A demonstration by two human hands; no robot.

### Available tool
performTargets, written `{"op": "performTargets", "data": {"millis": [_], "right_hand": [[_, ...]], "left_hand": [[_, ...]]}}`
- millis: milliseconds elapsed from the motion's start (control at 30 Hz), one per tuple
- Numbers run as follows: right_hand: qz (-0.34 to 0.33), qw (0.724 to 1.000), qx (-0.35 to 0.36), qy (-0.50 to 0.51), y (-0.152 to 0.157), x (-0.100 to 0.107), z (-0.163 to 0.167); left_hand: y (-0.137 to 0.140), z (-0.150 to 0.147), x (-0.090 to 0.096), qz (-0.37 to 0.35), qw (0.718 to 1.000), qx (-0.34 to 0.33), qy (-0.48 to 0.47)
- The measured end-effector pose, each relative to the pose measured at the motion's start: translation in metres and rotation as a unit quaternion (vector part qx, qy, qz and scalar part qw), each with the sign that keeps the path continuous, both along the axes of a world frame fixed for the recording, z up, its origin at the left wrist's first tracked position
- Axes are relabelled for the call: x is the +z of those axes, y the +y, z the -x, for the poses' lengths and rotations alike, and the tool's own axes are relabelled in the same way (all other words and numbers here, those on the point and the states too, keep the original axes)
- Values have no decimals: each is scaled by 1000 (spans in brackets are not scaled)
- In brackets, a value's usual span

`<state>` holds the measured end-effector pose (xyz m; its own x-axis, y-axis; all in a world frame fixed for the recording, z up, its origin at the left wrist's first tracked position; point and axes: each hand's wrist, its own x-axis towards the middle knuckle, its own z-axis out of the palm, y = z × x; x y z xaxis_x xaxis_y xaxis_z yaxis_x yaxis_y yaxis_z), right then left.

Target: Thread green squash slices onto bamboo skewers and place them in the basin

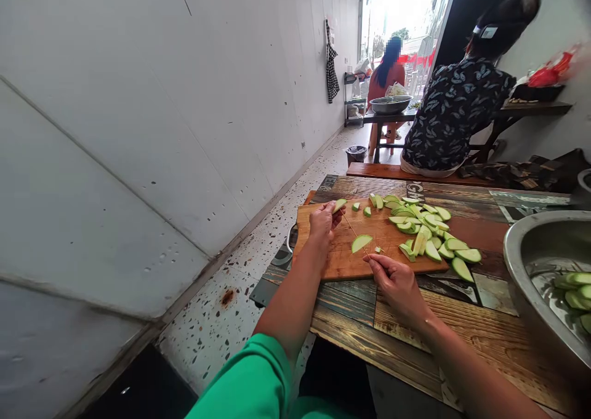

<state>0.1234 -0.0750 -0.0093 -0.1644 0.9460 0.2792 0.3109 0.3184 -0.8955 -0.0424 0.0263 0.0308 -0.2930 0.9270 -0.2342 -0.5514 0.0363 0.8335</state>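
My left hand (324,221) pinches a pale green half-round vegetable slice (340,205) over the left part of the cutting board. A thin wooden skewer (350,226) runs from that slice down to my right hand (392,276), whose thumb and fingers are closed on its lower end. Partway along the skewer sits another half-round slice (361,243) with a green rind. Beneath both hands lies the wooden cutting board (341,265). Many more cut slices (422,234) are heaped on its right side and spill past its edge. The exact vegetable I cannot tell.
A large metal basin (517,265) with more slices stands at the right on the plank-patterned table (415,333). Beyond the table are a bench (369,170) and a seated person in a patterned shirt (455,114). Another person (388,74) sits farther back near a metal bowl (390,104).
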Motion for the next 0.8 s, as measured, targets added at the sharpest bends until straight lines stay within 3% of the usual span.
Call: {"op": "performTargets", "data": {"millis": [800], "right_hand": [[17,1000,3,-8,0,3,-2]], "left_hand": [[4,2,-5,-10,999,18,25]]}}
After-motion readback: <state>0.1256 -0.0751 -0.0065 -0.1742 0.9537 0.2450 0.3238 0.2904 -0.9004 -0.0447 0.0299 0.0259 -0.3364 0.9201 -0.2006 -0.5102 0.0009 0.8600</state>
